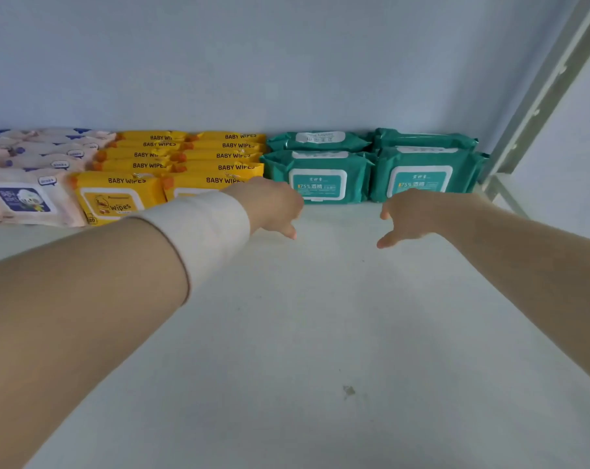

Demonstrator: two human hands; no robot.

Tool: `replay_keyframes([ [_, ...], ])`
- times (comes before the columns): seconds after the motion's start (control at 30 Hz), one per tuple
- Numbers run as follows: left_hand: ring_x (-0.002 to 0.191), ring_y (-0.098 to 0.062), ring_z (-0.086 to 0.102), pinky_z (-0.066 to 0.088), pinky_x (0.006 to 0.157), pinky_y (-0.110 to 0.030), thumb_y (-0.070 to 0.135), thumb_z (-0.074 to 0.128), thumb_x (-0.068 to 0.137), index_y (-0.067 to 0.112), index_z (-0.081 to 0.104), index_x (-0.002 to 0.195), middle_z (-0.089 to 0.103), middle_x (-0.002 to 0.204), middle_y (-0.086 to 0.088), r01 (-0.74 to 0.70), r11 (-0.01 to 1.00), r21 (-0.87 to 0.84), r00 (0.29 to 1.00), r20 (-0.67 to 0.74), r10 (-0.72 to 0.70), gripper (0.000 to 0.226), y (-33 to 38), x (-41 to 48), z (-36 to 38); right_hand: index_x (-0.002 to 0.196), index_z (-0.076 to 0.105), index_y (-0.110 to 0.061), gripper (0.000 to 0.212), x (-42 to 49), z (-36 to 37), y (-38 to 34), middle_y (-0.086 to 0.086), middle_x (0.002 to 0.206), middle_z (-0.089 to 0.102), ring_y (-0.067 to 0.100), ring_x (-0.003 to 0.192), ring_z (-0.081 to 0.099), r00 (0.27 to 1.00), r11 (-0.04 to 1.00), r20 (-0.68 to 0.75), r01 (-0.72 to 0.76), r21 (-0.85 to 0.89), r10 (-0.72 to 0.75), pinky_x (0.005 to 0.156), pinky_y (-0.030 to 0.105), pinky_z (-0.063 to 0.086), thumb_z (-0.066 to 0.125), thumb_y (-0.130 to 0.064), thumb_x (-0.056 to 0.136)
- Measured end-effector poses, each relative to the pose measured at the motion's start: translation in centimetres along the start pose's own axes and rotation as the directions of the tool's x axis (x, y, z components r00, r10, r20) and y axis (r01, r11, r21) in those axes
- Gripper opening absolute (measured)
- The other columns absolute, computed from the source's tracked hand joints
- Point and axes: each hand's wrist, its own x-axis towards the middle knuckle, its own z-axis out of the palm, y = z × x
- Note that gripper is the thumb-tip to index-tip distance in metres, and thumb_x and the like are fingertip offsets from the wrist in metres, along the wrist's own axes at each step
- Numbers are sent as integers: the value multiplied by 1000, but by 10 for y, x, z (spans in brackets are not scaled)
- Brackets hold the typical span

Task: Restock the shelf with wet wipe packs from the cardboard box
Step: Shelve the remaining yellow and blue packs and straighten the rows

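Teal wet wipe packs (319,179) stacked at the back right of the shelf (320,316), beside yellow packs (117,198) and pink packs (23,198). Just in front, left hand (273,204) and right hand (408,214), thumbs down, nothing visibly held. Fingers hidden behind the knuckles: curled or straight, cannot tell. Probably seating the teal row. Next: fetching more from the cardboard box, out of view, for the bare front.

White shelf (320,333); pink (26,198), yellow (117,194), teal wipe packs (320,177)
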Motion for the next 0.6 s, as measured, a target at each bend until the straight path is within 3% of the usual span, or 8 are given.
replay_keyframes([
  [0.07,107,-24,57,42,71,-31,41,53,91,20,52,121,59,119,-3,11,999,-31,972,-236,-18,36,-11,6,-1,131,49,-6,64,12,4,-1,9,131,54,30,121,51,997,997,-74,-28,68,33,99,38,43,57,-50,86],
  [0.17,115,-26,49,45,80,-37,39,62,85,15,47,123,51,122,-9,20,991,-136,897,-436,-78,48,-32,21,-6,133,41,-9,67,30,7,-11,10,122,56,31,113,54,958,952,-260,-40,304,124,84,36,43,62,-48,83],
  [0.27,129,-28,38,39,101,-42,49,67,77,13,31,140,40,137,-12,36,978,-206,891,-436,-125,81,-49,45,-7,130,38,-6,69,52,11,-26,13,125,52,33,118,51,901,845,-360,-15,535,244,89,40,43,68,-43,80],
  [0.33,136,-26,32,34,107,-42,52,67,75,14,23,146,33,148,-9,17,977,-213,913,-394,-102,92,-55,62,-5,129,38,-2,69,66,14,-36,14,129,48,32,121,49,877,772,-358,-21,635,319,93,40,41,67,-43,81],
  [0.4,139,-24,30,34,108,-41,52,67,76,15,24,147,30,152,-4,1,978,-207,918,-388,-83,91,-59,76,-2,127,41,0,65,79,16,-43,15,130,46,32,120,49,846,717,-361,-35,696,392,94,37,40,64,-42,84],
  [0.6,129,-23,41,43,95,-39,46,71,74,18,40,140,46,140,-2,-49,954,-295,876,-472,-101,78,-74,100,1,120,48,1,51,109,14,-52,15,128,48,31,116,50,776,594,-358,-26,804,519,93,34,37,64,-33,86],
])
